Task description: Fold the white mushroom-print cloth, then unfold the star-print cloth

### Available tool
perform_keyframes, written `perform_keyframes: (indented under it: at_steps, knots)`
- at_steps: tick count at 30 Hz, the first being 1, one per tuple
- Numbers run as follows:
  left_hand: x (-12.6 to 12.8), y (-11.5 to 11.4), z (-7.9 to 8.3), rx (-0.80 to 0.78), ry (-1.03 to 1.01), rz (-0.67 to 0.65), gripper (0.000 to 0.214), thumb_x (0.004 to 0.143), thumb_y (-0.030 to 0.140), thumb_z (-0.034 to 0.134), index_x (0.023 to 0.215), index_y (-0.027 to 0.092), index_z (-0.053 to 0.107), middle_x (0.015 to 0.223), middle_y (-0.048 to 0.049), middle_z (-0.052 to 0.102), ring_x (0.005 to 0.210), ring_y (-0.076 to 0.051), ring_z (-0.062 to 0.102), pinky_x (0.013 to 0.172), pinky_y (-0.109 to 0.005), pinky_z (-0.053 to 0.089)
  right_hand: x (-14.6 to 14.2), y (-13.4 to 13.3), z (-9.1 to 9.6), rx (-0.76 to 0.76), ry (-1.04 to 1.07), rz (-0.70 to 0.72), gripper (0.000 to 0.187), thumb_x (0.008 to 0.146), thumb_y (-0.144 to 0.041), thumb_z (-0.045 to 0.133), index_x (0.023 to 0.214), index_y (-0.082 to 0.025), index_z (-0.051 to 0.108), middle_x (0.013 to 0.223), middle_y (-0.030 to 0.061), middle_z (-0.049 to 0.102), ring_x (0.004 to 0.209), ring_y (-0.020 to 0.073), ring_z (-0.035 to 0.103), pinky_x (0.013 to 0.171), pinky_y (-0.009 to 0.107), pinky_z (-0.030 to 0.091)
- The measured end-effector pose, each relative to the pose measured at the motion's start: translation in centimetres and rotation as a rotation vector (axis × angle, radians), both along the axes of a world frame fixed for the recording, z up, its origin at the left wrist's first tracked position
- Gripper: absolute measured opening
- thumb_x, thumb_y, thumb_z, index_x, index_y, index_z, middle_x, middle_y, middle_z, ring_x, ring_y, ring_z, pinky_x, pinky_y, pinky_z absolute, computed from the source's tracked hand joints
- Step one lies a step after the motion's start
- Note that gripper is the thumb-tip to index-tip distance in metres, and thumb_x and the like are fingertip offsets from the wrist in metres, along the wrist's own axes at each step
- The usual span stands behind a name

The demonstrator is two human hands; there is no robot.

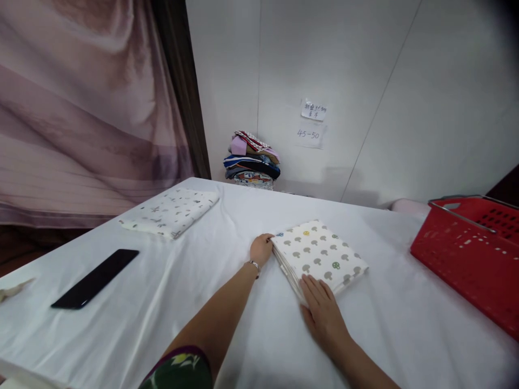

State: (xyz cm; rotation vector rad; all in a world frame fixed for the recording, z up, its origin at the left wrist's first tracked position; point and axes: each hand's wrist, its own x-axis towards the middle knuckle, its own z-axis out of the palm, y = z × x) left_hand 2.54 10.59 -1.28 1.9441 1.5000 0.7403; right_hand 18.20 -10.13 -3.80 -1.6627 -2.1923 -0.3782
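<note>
One white table (162, 302), pale wall (357, 65), pink curtain (81, 108), left fingers (267, 238) gripping folded cloth (320, 253), right fingers (314, 286) flat on it

Wall: white panels (365, 65) with thin seams, one upright, one slanting.
Notes: two paper slips (311, 123) stuck on the wall, the lower reading 45-50.
Curtain: mauve drape (81, 108) fills the left, beside a dark upright post (182, 92).
Furniture: one table (182, 313) under a white cover.
Floor: dark strip (24, 246) below the drape, possibly wood.
Light: soft and even, with faint shadows on the wall.
</note>
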Motion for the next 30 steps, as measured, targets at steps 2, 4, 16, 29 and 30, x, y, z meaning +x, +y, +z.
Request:
perform_keyframes:
  at_steps: [2,4,16,29,30]
  knots:
    - [-0.3,0.3,0.1,0.015,0.027,-0.053,0.038,0.080,0.016,0.042,0.113,0.021,0.061,0.113,-0.0020,0.064,0.100,-0.016,0.059,0.088,-0.027,0.046,0.0,0.0,0.0,0.013,-0.010,0.004,0.053,0.084,-0.017,0.040,0.137,-0.016,0.038,0.138,0.0081,0.044,0.129,0.0236,0.037,0.105,0.043,0.030]
    - [-0.5,0.6,0.2,0.043,0.055,-0.140,0.044,0.080,0.015,0.043,0.121,0.022,0.056,0.123,-0.0010,0.059,0.109,-0.016,0.055,0.094,-0.026,0.042,0.0,0.0,0.0,0.018,-0.015,0.000,0.053,0.084,-0.017,0.040,0.137,-0.015,0.039,0.138,0.0083,0.044,0.128,0.0237,0.037,0.105,0.043,0.030]
    - [-2.0,-2.8,2.1,0.134,0.241,-0.389,0.047,0.080,0.013,0.040,0.123,0.023,0.055,0.112,-0.0043,0.061,0.105,-0.018,0.053,0.097,-0.029,0.039,2.5,-2.4,0.5,-0.034,-0.020,0.120,0.064,0.079,-0.008,0.040,0.141,-0.020,0.031,0.137,0.0071,0.045,0.126,0.0220,0.042,0.103,0.044,0.037]
    - [-4.9,-11.9,7.2,0.128,0.400,-0.574,0.050,0.079,0.027,0.048,0.128,0.026,0.048,0.138,-0.0041,0.044,0.125,-0.022,0.041,0.103,-0.034,0.034,6.2,-8.6,2.2,-0.112,0.052,0.163,0.065,0.083,-0.013,0.044,0.143,-0.030,0.025,0.136,0.0019,0.046,0.126,0.0215,0.042,0.102,0.047,0.039]
    - [-4.0,-11.4,7.5,0.178,0.371,-0.592,0.047,0.082,0.032,0.045,0.129,0.025,0.047,0.142,-0.0038,0.040,0.129,-0.021,0.036,0.105,-0.034,0.032,5.9,-8.2,3.0,-0.137,0.070,0.139,0.060,0.085,-0.019,0.046,0.141,-0.030,0.029,0.135,0.0020,0.048,0.125,0.0216,0.044,0.102,0.047,0.039]
